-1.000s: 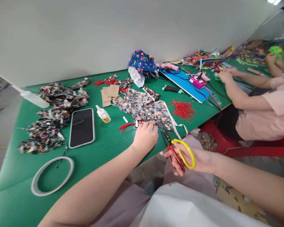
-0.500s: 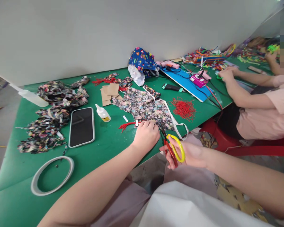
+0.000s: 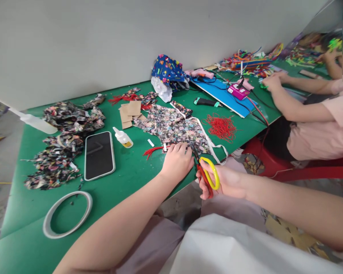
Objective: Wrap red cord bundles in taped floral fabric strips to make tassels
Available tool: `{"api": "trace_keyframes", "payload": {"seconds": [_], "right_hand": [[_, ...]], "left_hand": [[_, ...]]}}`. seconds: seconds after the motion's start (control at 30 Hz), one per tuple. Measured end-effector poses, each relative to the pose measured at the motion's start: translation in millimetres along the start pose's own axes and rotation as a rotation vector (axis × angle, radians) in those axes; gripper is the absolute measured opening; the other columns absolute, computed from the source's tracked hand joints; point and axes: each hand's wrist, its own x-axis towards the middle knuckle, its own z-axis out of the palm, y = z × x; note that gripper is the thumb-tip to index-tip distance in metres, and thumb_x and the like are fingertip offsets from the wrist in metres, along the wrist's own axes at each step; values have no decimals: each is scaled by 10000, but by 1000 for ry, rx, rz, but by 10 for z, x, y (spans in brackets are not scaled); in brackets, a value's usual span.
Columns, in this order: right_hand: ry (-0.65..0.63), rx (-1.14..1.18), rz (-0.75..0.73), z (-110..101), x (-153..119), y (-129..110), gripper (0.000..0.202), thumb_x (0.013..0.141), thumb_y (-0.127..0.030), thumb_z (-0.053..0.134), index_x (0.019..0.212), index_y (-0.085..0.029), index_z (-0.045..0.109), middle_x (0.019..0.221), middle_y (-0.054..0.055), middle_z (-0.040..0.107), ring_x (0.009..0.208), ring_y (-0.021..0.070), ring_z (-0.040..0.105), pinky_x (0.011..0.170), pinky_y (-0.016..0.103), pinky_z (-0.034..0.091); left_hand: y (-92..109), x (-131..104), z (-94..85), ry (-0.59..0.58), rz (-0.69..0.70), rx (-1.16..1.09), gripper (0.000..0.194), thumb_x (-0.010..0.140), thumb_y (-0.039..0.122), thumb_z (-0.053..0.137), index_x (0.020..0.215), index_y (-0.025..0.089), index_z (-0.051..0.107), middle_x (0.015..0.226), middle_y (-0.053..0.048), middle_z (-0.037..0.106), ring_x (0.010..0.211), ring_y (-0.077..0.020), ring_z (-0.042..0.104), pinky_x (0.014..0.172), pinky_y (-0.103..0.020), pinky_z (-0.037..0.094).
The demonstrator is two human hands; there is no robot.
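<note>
My left hand (image 3: pixel 177 159) presses down at the table's near edge, its fingers curled over a strip of dark floral fabric (image 3: pixel 167 150) with a red cord tassel (image 3: pixel 152 152) at its left end. Under and behind the fingers spreads a larger piece of floral fabric (image 3: pixel 175 127) with white edging. My right hand (image 3: pixel 224 179) grips scissors (image 3: pixel 215 178) with one yellow and one red handle. Their dark blades point up and left beside my left fingers, at the fabric's near edge; the tips are partly hidden.
Left on the green table (image 3: pixel 125 213) are a tape roll (image 3: pixel 47 224), a phone (image 3: pixel 99 156), a glue bottle (image 3: pixel 123 137) and fabric scraps (image 3: pixel 53 163). Behind lie cardboard pieces (image 3: pixel 134 108) and a cutter knife (image 3: pixel 206 102). Red cords (image 3: pixel 221 127) lie right; a co-worker's arm (image 3: pixel 300 110) is beyond.
The scissor handles have come closer together as my right fingers close, and my right hand sits slightly nearer my left. My left hand stays on the fabric. The view has shifted a little.
</note>
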Motion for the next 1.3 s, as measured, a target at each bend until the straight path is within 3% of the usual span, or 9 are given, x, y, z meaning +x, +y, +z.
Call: {"api": "trace_keyframes", "payload": {"seconds": [0.33, 0.73, 1.3], "right_hand": [[55, -44, -31, 79, -23, -58, 398, 881, -533, 295, 784, -173, 434, 507, -15, 575, 446, 144, 595, 649, 330, 467], [44, -57, -31, -72, 80, 43, 301, 875, -453, 370, 785, -175, 442, 480, -17, 585, 439, 157, 604, 552, 283, 448], [103, -84, -19, -58, 92, 32, 319, 846, -489, 420, 759, -182, 431, 458, -14, 571, 409, 144, 578, 475, 248, 426]], "left_hand": [[-23, -12, 47, 15, 28, 4, 256, 872, 241, 412, 1028, 111, 569, 1155, -143, 567, 1094, -241, 508, 939, -388, 400], [-22, -16, 37, -16, 23, -1, 251, 855, 216, 435, 1048, 108, 555, 1178, -153, 550, 1114, -237, 501, 952, -379, 406], [-18, -11, 45, -2, 31, 4, 262, 852, 206, 433, 1052, 95, 562, 1175, -166, 556, 1111, -246, 507, 943, -386, 415]]}}
